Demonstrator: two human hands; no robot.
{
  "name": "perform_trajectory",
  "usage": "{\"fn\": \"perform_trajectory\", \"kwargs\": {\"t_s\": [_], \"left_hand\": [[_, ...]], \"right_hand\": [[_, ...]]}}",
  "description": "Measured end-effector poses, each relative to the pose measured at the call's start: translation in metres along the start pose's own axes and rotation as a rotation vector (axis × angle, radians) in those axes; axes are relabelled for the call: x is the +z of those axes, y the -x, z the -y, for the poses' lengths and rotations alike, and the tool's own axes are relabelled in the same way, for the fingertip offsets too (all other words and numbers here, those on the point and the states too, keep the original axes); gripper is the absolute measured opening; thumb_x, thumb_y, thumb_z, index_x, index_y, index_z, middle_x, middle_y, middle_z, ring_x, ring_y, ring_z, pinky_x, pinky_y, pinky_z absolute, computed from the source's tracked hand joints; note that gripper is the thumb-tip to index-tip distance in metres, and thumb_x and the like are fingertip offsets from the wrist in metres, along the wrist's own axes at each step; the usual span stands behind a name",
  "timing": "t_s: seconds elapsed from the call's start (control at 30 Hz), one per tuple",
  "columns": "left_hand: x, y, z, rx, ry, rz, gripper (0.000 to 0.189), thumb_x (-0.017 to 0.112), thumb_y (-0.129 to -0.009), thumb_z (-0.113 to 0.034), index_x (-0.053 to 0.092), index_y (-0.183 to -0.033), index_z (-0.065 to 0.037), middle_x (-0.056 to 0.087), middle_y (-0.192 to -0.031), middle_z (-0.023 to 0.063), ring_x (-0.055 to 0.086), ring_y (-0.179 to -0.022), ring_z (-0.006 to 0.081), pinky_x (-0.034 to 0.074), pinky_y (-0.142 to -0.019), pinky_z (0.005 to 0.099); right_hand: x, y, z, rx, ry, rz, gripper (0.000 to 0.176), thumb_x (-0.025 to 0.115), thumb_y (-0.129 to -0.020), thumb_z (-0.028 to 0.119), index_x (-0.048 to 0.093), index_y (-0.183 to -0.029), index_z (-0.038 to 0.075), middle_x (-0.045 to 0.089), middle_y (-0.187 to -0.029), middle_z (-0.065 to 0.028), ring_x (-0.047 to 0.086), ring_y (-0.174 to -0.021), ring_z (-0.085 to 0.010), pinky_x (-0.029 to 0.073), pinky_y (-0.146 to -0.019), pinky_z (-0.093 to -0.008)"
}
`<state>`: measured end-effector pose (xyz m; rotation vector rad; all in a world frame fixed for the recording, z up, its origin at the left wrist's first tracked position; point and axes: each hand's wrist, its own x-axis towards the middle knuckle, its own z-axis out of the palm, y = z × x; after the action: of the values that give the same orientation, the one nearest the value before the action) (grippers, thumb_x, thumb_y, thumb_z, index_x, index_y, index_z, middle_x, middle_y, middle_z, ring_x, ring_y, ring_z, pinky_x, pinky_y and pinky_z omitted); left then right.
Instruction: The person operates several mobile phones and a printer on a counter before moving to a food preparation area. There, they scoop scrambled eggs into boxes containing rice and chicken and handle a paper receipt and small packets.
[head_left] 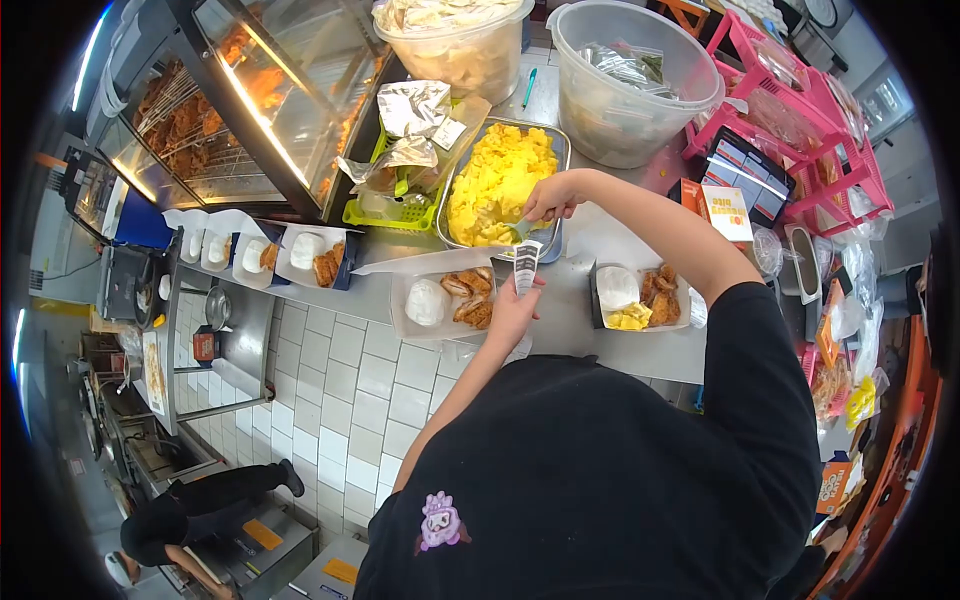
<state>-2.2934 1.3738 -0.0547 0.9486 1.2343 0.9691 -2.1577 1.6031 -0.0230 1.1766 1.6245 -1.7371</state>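
Note:
My right hand (553, 195) is closed around the handle of a spoon (520, 228), its end in yellow scrambled egg (500, 170). The egg fills a metal tray (566, 150). My left hand (513, 305) grips a small white-and-black printed paper piece (527, 265) close to the tray's near edge. Just left of that hand sits an open box (408, 325) with a rice mound (428, 301) and sliced fried chicken (470, 296). Another open box (640, 325) on the right holds rice, chicken and some egg (629, 317).
Several filled boxes (315, 258) line the counter at left, below a glass warming cabinet (250, 90). Two plastic tubs (640, 120), a green basket (395, 213) and foil (413, 108) stand behind. A tablet (748, 175) and pink racks (790, 120) are right. A person (190, 510) bends at lower left.

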Motion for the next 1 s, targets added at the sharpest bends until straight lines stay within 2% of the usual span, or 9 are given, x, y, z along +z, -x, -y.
{"fn": "perform_trajectory", "kwargs": {"t_s": [0.23, 0.43, 0.53, 0.6, 0.63, 0.67, 0.73, 0.87, 1.0], "left_hand": [[-0.033, 0.038, -0.051, 0.12, -0.019, -0.048, 0.018, 0.053, -0.087, -0.004, 0.061, -0.103, -0.005, 0.067, -0.098, 0.0061, 0.059, -0.073, 0.0077, 0.046, -0.056, 0.0222], [-0.118, 0.081, -0.059, 0.177, -0.117, -0.403, 0.016, 0.061, -0.086, -0.007, 0.062, -0.101, -0.003, 0.068, -0.089, 0.0067, 0.063, -0.079, 0.0099, 0.05, -0.065, 0.0267], [-0.152, 0.093, -0.046, 0.044, -0.368, -0.509, 0.02, 0.064, -0.084, -0.011, 0.062, -0.1, 0.0, 0.068, -0.082, 0.0085, 0.065, -0.074, 0.017, 0.05, -0.065, 0.0306], [-0.161, 0.091, -0.037, 0.012, -0.736, -0.614, 0.026, 0.066, -0.082, -0.016, 0.061, -0.101, 0.001, 0.068, -0.078, 0.0119, 0.065, -0.068, 0.029, 0.049, -0.067, 0.0338], [-0.16, 0.087, -0.033, -0.04, -0.761, -0.607, 0.03, 0.067, -0.08, -0.021, 0.059, -0.101, -0.001, 0.067, -0.091, 0.0152, 0.063, -0.082, 0.0348, 0.05, -0.07, 0.0374], [-0.158, 0.081, -0.027, -0.049, -0.756, -0.615, 0.03, 0.067, -0.08, -0.021, 0.059, -0.101, -0.001, 0.067, -0.091, 0.0152, 0.063, -0.082, 0.0348, 0.05, -0.07, 0.0374], [-0.149, 0.067, -0.017, 0.172, -1.133, -0.635, 0.035, 0.071, -0.075, -0.02, 0.057, -0.102, -0.003, 0.064, -0.107, 0.015, 0.059, -0.102, 0.0319, 0.052, -0.075, 0.04], [-0.137, 0.05, -0.029, 0.128, -1.17, -0.513, 0.047, 0.076, -0.068, -0.02, 0.055, -0.107, -0.004, 0.062, -0.107, 0.0143, 0.055, -0.105, 0.032, 0.049, -0.081, 0.0436], [-0.144, 0.048, -0.031, 0.103, -1.192, -0.445, 0.042, 0.074, -0.067, -0.014, 0.053, -0.102, -0.005, 0.062, -0.101, 0.0122, 0.055, -0.102, 0.0332, 0.051, -0.079, 0.0447]], "right_hand": [[-0.003, 0.003, -0.002, 0.031, -0.094, 0.021, 0.011, 0.053, -0.095, 0.024, 0.059, -0.102, 0.018, 0.037, -0.064, 0.009, 0.026, -0.048, -0.0022, 0.025, -0.044, -0.0194], [-0.012, 0.054, -0.005, -0.075, -0.249, -0.077, 0.017, 0.054, -0.095, 0.023, 0.059, -0.109, 0.014, 0.038, -0.065, 0.0086, 0.028, -0.048, -0.0011, 0.025, -0.043, -0.0198], [-0.008, 0.101, 0.001, -0.231, -0.318, -0.233, 0.026, 0.058, -0.093, 0.023, 0.057, -0.114, 0.008, 0.041, -0.064, 0.0073, 0.026, -0.046, -0.0014, 0.022, -0.041, -0.0191], [-0.003, 0.119, -0.003, -0.259, -0.376, -0.242, 0.022, 0.058, -0.093, 0.023, 0.058, -0.11, 0.008, 0.041, -0.064, 0.0072, 0.026, -0.046, -0.0009, 0.022, -0.041, -0.0188], [0.005, 0.134, 0.001, -0.303, -0.427, -0.259, 0.022, 0.057, -0.093, 0.022, 0.059, -0.109, 0.008, 0.04, -0.063, 0.0074, 0.026, -0.045, -0.0006, 0.021, -0.039, -0.0184], [0.015, 0.144, 0.006, -0.348, -0.477, -0.28, 0.021, 0.056, -0.094, 0.022, 0.061, -0.109, 0.007, 0.039, -0.062, 0.0076, 0.027, -0.045, -0.0004, 0.02, -0.038, -0.018], [0.04, 0.158, 0.014, -0.347, -0.517, -0.246, 0.02, 0.056, -0.094, 0.021, 0.061, -0.108, 0.007, 0.038, -0.06, 0.0076, 0.027, -0.044, -0.0006, 0.02, -0.038, -0.0181], [0.102, 0.151, 0.023, -0.361, -0.636, -0.1, 0.014, 0.059, -0.092, 0.022, 0.062, -0.097, 0.009, 0.04, -0.06, 0.0072, 0.028, -0.045, -0.0013, 0.018, -0.037, -0.0195], [0.172, 0.094, 0.025, -0.332, -0.629, -0.139, 0.022, 0.058, -0.092, 0.024, 0.062, -0.105, 0.007, 0.041, -0.062, 0.0077, 0.028, -0.047, -0.0021, 0.022, -0.04, -0.0194]]}}
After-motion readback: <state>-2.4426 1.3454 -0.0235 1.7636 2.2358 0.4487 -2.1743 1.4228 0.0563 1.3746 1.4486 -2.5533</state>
